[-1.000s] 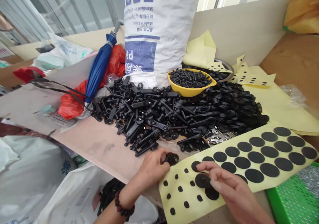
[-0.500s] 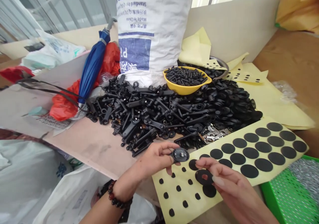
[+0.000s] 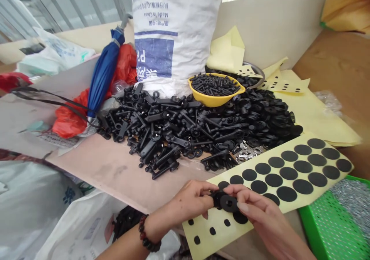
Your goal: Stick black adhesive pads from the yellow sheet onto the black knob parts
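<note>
Near edge, over the yellow backing sheet (image 3: 289, 198): left hand (image 3: 190, 202) pinches a round black part (image 3: 216, 197); right hand (image 3: 260, 217) presses a black ring pad (image 3: 229, 203) flat against it (faces meeting, fingertips touching).

Matt black discs (image 3: 288, 173) sit on pale yellow paper backing sheet (image 3: 219, 229), lower right. Centre: slightly glossy black plastic parts (image 3: 185, 132). A smooth yellow plastic bowl (image 3: 214, 100) and a woven white sack (image 3: 176, 32) stand above.
</note>
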The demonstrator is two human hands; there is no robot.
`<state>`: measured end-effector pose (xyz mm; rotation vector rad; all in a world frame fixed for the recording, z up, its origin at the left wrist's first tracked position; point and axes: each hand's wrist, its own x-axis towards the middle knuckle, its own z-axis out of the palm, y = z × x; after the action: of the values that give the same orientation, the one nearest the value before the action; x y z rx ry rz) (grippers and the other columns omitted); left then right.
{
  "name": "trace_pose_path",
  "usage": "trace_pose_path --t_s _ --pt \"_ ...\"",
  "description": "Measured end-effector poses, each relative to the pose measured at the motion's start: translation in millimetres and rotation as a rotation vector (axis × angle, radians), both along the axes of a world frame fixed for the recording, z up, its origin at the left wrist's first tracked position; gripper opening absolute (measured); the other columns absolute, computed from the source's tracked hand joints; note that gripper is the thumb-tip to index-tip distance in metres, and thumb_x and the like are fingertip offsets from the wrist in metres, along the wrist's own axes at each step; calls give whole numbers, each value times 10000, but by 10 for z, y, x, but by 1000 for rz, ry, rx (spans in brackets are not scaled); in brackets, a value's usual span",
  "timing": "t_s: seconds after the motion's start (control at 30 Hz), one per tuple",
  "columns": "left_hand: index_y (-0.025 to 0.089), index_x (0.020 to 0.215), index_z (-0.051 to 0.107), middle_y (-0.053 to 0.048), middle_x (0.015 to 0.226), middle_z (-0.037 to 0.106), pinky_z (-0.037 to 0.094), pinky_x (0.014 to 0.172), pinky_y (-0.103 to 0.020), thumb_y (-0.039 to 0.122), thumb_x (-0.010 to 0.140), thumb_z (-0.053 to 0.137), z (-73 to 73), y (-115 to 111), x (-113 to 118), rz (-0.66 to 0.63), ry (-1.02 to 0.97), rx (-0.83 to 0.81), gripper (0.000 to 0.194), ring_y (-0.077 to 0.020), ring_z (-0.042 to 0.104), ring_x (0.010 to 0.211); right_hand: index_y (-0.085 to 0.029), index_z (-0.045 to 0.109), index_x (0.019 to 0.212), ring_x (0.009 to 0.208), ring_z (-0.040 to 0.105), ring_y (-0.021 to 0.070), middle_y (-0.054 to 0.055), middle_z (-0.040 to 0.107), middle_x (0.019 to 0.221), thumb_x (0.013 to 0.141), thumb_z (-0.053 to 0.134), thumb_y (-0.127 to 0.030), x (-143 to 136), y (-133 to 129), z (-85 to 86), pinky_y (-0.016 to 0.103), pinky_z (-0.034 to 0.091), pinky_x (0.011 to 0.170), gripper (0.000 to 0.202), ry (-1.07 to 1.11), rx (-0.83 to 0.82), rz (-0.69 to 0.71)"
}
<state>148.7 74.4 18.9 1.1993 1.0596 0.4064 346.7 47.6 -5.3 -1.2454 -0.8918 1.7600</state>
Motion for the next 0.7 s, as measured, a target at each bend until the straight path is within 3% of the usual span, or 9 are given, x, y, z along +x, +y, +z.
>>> trace_pose_path --t_s 0.23,0.7 --pt "163 964 712 3 700 566 413 531 -211 265 814 467 54 -13 -29 -39 7 18 304 -111 502 559 -207 622 545 918 557 284 82 664 1005 657 770 -400 27 18 -66 323 416 702 268 -69 23 -1" --pt "149 979 713 -13 696 602 386 516 -208 261 811 423 224 0 -14 -70 105 67 353 -120 530 534 -205 607 553 900 558 281 88 656 959 704 740 -410 33 18 -112 335 425 706 287 -128 92 41"
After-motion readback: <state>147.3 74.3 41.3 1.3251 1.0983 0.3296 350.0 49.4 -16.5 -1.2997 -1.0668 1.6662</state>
